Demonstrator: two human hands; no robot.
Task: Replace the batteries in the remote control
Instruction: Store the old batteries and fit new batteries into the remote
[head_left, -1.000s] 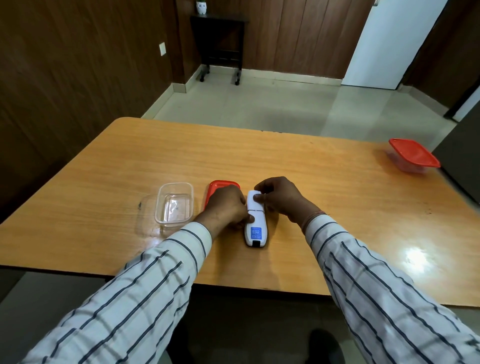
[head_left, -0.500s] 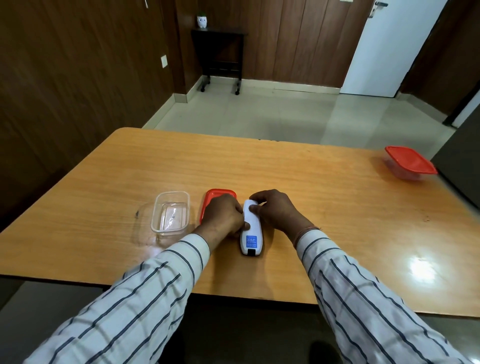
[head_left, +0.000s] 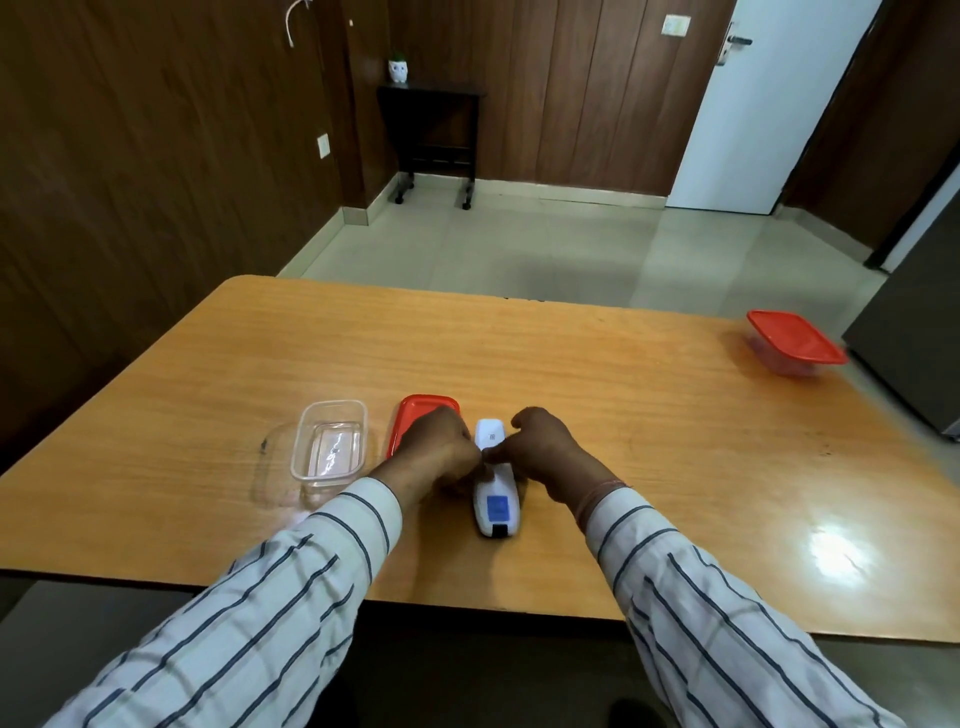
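Observation:
A white remote control with a blue label lies back side up on the wooden table, lengthwise toward me. My left hand presses against its left side, fingers curled. My right hand comes from the right, thumb and fingertips pinching at the middle of the remote. Both hands meet over its centre and hide that part. No batteries are visible.
An open clear plastic container stands left of my hands, its red lid lying beside it, partly under my left hand. A closed red-lidded container sits at the far right of the table. The near table edge is close to the remote.
My right hand has slid from the remote's far end toward its middle, uncovering the far end. The camera has tilted up. The remote stays in place.

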